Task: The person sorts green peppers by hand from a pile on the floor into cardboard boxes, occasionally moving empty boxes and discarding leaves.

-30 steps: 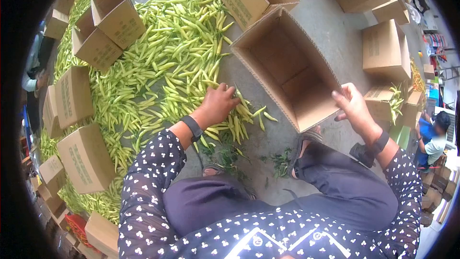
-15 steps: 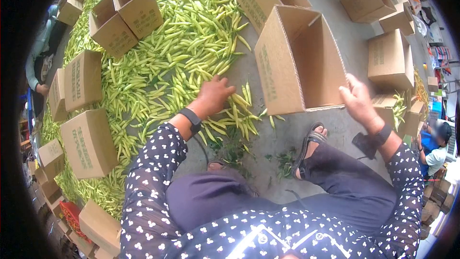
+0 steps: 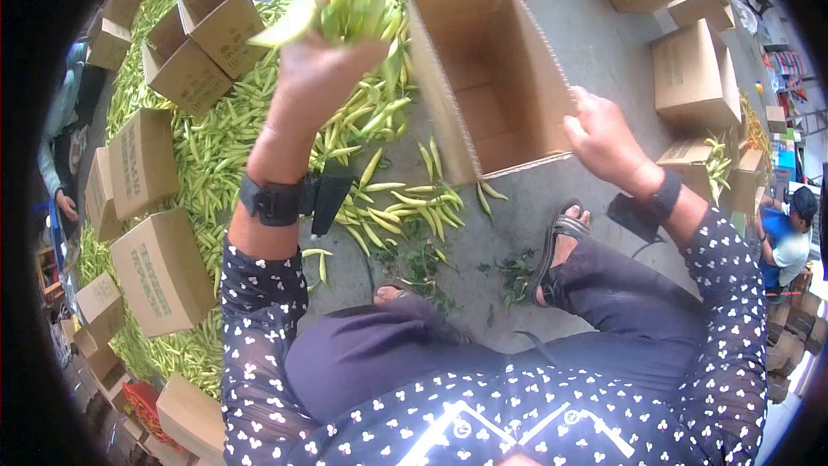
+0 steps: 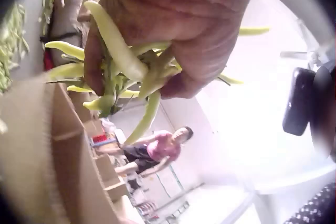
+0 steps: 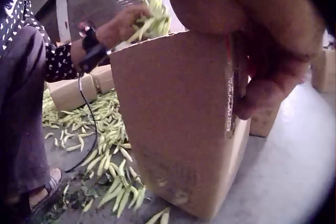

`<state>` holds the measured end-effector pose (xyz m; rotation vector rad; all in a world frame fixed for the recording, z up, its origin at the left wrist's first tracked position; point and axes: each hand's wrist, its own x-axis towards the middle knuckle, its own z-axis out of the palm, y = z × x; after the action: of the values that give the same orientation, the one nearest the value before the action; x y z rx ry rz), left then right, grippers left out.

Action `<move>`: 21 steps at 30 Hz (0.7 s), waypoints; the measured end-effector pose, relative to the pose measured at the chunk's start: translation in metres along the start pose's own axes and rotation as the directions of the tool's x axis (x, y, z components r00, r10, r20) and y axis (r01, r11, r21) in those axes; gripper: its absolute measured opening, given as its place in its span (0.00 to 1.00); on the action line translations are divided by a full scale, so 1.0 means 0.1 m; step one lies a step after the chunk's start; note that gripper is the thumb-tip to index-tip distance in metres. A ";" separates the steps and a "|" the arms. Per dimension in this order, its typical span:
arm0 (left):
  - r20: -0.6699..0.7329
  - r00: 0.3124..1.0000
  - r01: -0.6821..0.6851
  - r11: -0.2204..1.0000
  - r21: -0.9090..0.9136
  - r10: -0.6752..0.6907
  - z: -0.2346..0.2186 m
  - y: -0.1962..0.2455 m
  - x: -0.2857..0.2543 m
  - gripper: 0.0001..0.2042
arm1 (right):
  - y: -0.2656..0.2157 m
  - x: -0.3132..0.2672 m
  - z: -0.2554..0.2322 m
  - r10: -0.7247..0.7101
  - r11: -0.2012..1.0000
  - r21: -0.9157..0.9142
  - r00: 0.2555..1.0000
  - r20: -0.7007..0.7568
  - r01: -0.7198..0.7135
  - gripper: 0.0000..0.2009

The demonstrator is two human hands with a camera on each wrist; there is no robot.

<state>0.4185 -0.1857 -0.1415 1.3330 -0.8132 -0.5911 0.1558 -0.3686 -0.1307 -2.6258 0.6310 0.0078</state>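
My left hand [image 3: 332, 60] is raised and grips a bunch of pale green peppers [image 3: 349, 13]. In the left wrist view the peppers [image 4: 118, 43] stick out between the fingers and thumb in several directions. My right hand [image 3: 604, 138] holds the near right edge of an open cardboard box [image 3: 539, 69], which stands on the floor in front of me. Its visible inside is bare brown cardboard. From the right wrist the thumb and fingers show around the rim of that box [image 5: 173, 93]. The left hand is up at the box's left side.
A wide pile of peppers [image 3: 216, 155] covers the floor on the left, with several cartons [image 3: 164, 272] standing on it. Loose peppers [image 3: 418, 211] and leaf scraps [image 3: 423, 272] lie near my feet. More boxes [image 3: 694, 69] stand on the right. Other people are around.
My left hand has lifted from the pile with a bunch of peppers, rising up and slightly left. The box has shifted and tilted, with my right hand still at its edge.
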 end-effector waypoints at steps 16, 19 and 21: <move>0.699 0.702 -0.646 0.534 0.545 0.137 0.80 -1.23 -1.14 0.14 | 0.85 -0.20 -0.18 0.170 0.980 -0.105 0.985 0.020 -0.167 0.17; 0.776 0.581 -0.772 0.468 0.430 0.246 1.27 -1.73 -1.54 0.17 | 0.85 -0.23 -0.13 0.127 0.990 -0.055 0.992 -0.010 -0.128 0.18; 0.780 0.577 -0.781 0.443 0.440 0.242 1.26 -1.81 -1.64 0.19 | 0.70 -0.20 -0.12 0.138 0.990 0.017 0.990 0.003 -0.138 0.21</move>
<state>0.2329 -0.1632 -0.3434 1.4715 -2.1870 -0.0807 0.1069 -0.4205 -0.1470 -2.5605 0.8074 0.0462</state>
